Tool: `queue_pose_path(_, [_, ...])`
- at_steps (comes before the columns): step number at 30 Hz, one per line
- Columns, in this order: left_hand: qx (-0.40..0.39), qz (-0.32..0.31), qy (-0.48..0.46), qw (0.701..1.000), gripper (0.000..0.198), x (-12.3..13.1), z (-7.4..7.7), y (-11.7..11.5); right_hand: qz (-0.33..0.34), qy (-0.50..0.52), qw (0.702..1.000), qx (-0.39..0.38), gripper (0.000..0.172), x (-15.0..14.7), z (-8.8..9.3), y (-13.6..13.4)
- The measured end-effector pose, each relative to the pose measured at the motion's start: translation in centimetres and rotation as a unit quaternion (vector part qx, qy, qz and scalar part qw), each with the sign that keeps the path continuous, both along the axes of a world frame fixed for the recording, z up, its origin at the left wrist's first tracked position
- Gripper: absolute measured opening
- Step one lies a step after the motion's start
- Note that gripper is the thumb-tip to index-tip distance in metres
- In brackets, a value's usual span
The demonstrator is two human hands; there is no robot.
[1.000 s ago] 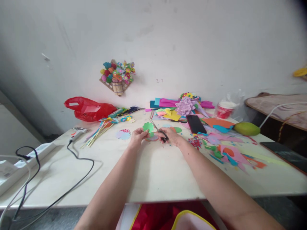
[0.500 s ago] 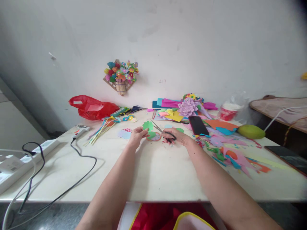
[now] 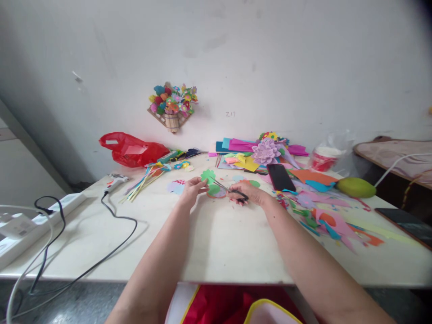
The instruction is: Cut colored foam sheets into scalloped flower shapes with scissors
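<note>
My left hand (image 3: 195,189) pinches a green scalloped piece (image 3: 208,176) at its lower left edge, above the white table. Closed around the dark handles of a pair of scissors (image 3: 240,195) is my right hand (image 3: 249,192). The scissor blades point up and left, and their tips lie against the green piece. Beneath the hands are round cut pieces, one with an orange rim, and small red bits beside the scissors. A pale round piece (image 3: 174,186) lies left of my left hand.
A phone (image 3: 281,177), coloured scraps (image 3: 332,220) and a green fruit (image 3: 356,187) lie to the right. Behind stand a purple flower (image 3: 266,151) and a red bag (image 3: 133,150). Thin sticks (image 3: 143,183), a corded glue gun (image 3: 116,182) and a power strip (image 3: 43,227) are at left.
The scissor blades have come down onto the green piece and look closer together. Both hands keep their holds. The whole view has shifted slightly.
</note>
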State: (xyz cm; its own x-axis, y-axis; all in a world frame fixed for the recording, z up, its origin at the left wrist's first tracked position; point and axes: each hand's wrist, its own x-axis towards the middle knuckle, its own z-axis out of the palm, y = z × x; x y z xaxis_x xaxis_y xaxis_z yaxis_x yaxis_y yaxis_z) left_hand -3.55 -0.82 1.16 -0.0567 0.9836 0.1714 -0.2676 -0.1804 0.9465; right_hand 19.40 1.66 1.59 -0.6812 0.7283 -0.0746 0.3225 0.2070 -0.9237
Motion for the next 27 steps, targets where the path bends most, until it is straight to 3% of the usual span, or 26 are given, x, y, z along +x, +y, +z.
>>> queue_pose_path(13, [-0.012,-0.018,-0.052,0.998,0.034,-0.6,-0.4,0.3,0.015,0.004,0.999,0.039,0.026,0.3,-1.7,1.3])
queue_pose_path(27, [-0.016,-0.022,-0.062,0.998,0.032,-0.8,-0.8,0.6,-0.010,0.015,1.000,-0.014,0.022,-0.4,-0.3,0.1])
